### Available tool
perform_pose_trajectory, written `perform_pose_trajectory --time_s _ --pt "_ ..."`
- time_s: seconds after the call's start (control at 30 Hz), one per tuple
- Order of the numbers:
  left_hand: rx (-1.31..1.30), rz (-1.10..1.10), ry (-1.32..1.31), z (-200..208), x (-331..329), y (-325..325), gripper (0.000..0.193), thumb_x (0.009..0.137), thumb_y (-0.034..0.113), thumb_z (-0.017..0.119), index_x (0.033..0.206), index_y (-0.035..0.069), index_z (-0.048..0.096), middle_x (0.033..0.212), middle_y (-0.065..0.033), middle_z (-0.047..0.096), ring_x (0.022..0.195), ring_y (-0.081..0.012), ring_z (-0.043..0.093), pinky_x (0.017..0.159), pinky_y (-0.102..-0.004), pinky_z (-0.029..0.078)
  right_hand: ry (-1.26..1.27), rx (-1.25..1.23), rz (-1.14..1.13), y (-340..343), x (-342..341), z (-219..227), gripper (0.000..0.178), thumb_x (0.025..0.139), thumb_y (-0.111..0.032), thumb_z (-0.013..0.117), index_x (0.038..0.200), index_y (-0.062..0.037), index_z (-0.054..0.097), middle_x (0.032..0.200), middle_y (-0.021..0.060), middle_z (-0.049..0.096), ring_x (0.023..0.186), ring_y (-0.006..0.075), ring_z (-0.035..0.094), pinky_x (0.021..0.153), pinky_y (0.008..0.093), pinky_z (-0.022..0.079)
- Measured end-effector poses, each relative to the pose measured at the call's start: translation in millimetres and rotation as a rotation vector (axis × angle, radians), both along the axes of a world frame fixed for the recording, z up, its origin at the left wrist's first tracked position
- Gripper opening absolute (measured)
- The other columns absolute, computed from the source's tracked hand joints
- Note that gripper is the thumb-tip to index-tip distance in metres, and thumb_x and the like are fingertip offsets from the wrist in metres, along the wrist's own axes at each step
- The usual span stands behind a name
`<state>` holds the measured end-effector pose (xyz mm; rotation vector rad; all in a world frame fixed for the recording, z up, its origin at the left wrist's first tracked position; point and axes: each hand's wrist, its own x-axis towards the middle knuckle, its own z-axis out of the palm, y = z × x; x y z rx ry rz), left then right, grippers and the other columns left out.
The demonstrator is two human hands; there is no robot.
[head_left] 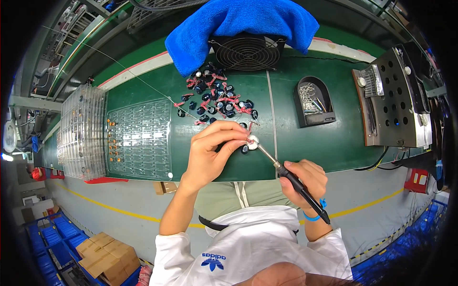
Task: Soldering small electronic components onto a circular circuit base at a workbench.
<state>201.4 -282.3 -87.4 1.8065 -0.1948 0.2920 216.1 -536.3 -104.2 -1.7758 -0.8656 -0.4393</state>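
A: Where the green bench (305, 148) crosses the middle of the frame, what surrounds the work?

B: At top centre, a black fan (248, 53) stands under a blue towel (238, 16). Below it lies a loose pile of small dark round parts (229, 107), many with red leads (232, 99). Left of centre, a flat clear tray (148, 136) carries orange pieces (112, 147) along its left side; beyond rises a stack of clear trays (81, 133). At right, a black bin (318, 119) contains thin metal bits, with a perforated metal unit (391, 105) farther right.

A: Obstructions?

B: A thin strand (117, 62) runs slantwise from upper left toward the pile. The left hand (210, 152) covers some bench just below the pile.

A: Condition of the items in use?

B: The soldering iron (297, 185) shows a black handle and slim metal shaft, tilted toward upper left. Its tip is at a white round piece (253, 142) near frame centre, just below the pile; whether they touch is unclear.

A: Fingers?

B: Right hand (307, 180): thumb and fingers closed around the handle, pen-fashion. Left hand: thumb and forefinger pinched together beside the white round piece, apparently on a red wire (249, 140); exact contact is too small to confirm.
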Motion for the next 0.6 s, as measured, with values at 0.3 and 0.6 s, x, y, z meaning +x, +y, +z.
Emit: perform_pose_trajectory --time_s 0.3,0.6 --pt "-0.039 0.04 0.024 0.1 -0.1 -1.7 0.015 0.088 -0.007 0.074 0.101 -0.001 0.078 0.105 -0.0104 0.074 0.094 -0.0205 0.072 0.083 -0.0309 0.059 0.004 -0.013 -0.008 2.3 0.7 2.8 0.031 0.088 -0.02 0.08 0.097 0.0081 0.071 0.064 0.0087 0.062 0.051 0.0219 0.059 0.05 0.0305 0.046" --pt "-0.018 0.031 0.006 0.5 0.4 -1.9 0.015 0.087 -0.007 0.074 0.101 -0.001 0.078 0.105 -0.0099 0.074 0.093 -0.0205 0.072 0.082 -0.0308 0.058 0.015 -0.016 0.002 -1.5 -0.6 2.2 0.032 0.089 -0.021 0.079 0.098 0.008 0.071 0.064 0.0094 0.062 0.051 0.0227 0.059 0.051 0.0311 0.047"
